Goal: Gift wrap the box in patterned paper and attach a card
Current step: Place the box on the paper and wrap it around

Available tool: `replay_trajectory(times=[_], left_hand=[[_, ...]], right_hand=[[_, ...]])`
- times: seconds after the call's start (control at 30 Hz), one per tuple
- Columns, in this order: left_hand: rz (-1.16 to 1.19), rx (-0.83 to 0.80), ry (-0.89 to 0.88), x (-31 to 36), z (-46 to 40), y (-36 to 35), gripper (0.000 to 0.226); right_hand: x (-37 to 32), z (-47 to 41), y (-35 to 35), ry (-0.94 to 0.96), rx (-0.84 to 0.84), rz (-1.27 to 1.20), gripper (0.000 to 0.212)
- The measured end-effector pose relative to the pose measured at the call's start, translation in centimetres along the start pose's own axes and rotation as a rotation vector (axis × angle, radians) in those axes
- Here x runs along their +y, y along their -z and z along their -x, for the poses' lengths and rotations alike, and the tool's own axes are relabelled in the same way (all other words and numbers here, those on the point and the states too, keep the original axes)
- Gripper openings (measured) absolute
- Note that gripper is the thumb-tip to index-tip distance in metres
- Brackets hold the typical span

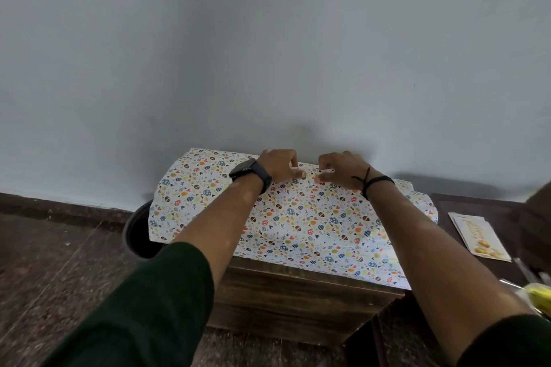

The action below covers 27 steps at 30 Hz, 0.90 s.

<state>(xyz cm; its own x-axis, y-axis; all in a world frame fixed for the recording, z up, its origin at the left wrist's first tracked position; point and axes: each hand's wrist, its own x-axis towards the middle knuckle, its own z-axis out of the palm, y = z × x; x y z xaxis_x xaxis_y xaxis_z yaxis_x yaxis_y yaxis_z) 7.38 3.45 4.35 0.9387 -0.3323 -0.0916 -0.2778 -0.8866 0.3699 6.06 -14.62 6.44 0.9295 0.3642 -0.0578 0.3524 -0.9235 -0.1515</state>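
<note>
Wrapping looks only partly done: the patterned paper [298, 226] lies spread over the table [298, 307], presumably covering the box, both hands, left [278, 165] and right [340, 170], pinch its far edge, and the card [480, 237] waits unattached nearby.

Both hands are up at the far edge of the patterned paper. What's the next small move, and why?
Probably press that far edge flat and crease it. The left hand and right hand both work the far edge of the paper, which lies spread over the wooden stand. The right hand's fingers pinch something small and pale, maybe tape. The card lies untouched to the right.
</note>
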Motion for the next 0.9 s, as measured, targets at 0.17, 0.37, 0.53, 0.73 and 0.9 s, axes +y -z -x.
replay_trajectory(times=[0.17,0.37,0.53,0.73,0.9], left_hand=[[0.060,-0.114,0.030,0.3,-0.1,1.7,0.042],[0.125,0.041,0.104,0.8,0.9,0.2,0.021],[0.125,0.090,0.103,0.9,1.3,-0.4,0.018],[0.140,0.057,0.133,0.8,1.0,-0.3,0.025],[0.135,0.055,0.147,1.1,1.1,-0.3,0.023]], right_hand=[[0.2,0.3,-0.1,0.014,0.009,-0.019,0.024],[0.7,2.8,-1.2,-0.044,0.051,-0.252,0.026],[4.0,9.8,-2.6,-0.330,0.619,-0.401,0.035],[9.5,18.5,-5.3,-0.655,0.441,-1.009,0.049],[9.8,21.0,-7.6,-0.595,0.221,-1.343,0.019]])
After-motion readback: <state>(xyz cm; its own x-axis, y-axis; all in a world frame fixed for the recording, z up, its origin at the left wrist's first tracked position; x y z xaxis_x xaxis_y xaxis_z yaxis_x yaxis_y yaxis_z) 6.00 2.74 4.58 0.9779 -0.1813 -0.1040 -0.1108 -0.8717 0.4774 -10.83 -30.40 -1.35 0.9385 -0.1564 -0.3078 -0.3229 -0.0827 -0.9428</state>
